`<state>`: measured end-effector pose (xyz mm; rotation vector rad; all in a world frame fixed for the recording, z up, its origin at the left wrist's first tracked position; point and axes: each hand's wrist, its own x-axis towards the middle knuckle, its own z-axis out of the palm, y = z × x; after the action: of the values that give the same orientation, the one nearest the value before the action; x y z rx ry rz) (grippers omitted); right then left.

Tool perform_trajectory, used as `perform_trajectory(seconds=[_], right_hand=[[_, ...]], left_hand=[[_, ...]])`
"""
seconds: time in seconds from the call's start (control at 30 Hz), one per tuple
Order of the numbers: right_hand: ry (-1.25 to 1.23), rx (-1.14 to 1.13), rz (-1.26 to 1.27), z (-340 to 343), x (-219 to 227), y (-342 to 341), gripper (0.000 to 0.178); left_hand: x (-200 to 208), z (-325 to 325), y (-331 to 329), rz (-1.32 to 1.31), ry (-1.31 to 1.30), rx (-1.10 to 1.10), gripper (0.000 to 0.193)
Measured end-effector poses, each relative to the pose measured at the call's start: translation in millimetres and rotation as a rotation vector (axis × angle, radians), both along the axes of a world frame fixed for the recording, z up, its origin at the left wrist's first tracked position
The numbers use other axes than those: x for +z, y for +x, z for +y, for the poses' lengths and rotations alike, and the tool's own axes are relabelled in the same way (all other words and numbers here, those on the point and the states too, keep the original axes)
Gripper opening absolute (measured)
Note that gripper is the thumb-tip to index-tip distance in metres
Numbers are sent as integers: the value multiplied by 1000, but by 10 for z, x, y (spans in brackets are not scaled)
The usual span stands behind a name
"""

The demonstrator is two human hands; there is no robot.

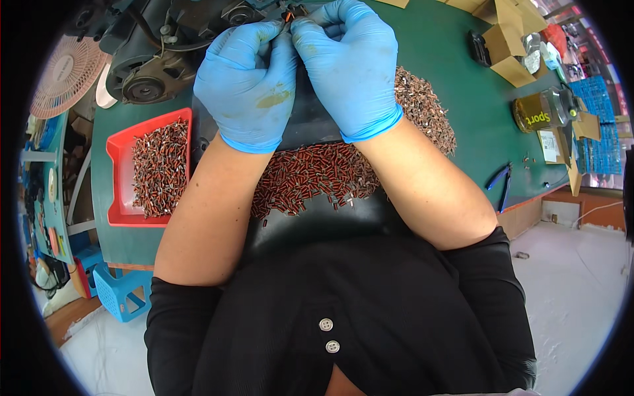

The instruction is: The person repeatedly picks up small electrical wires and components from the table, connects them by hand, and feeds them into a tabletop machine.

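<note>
Both hands, gloved in stained blue, are meeting at the top of the view, where their fingertips are crowding round a small orange-and-dark piece [288, 16]. The left hand [247, 82] is bending its thumb and index finger in toward the piece, and the right hand [350, 72] is curling its fingers in from the other side, just beside it; the tips are partly hiding one another, so which hand is pinching the piece, or whether both are, one cannot tell. Just to the left of the hands, a dark machine [175, 69] with a round pulley [143, 89] is standing on the green table [456, 46]. Below the wrists, a band of small reddish-brown cylindrical parts [300, 175] is spreading between the forearms, and a paler heap [426, 109] is lying beyond the right wrist. Left of the left forearm, a red tray [113, 168] is holding more of the reddish parts. Farther out to the right, blue-handled pliers [506, 183] are lying near the table's edge, a jar [538, 111] is resting beyond them, and an open cardboard box [505, 49] is sitting farther back. A fan [66, 76] is standing at the far left, and a blue stool [122, 294] is resting on the floor below.
</note>
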<state>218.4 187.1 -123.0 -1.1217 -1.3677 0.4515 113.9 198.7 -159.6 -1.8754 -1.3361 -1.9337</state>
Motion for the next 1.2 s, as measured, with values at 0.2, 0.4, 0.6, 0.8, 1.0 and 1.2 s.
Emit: perform_trajectory(seconds=[0.2,0.4,0.6,0.8,1.0,1.2], right_hand=[[-53,186,70,-41,-155,132,10],[-243,178,-458,-948,-191,427,11],[-133,-87,-893,-2400,-367,614,43],[-119,-165,-1045,-2861,-537,301,47],[-181,-210,-1085,-3036,-555,-8,34],[-150,-230,-1150,-3047,-580,-394,28]], left_hand=[[105,-97,-56,-14,27,1,7],[365,-923,-823,-42,-322,-89,6],[408,-2021,-2561,399,-599,168,10],[304,-2889,-3854,490,-361,655,24],[-316,-3270,-5042,-11,-488,829,40],[-342,-3265,-5307,44,-593,517,25]])
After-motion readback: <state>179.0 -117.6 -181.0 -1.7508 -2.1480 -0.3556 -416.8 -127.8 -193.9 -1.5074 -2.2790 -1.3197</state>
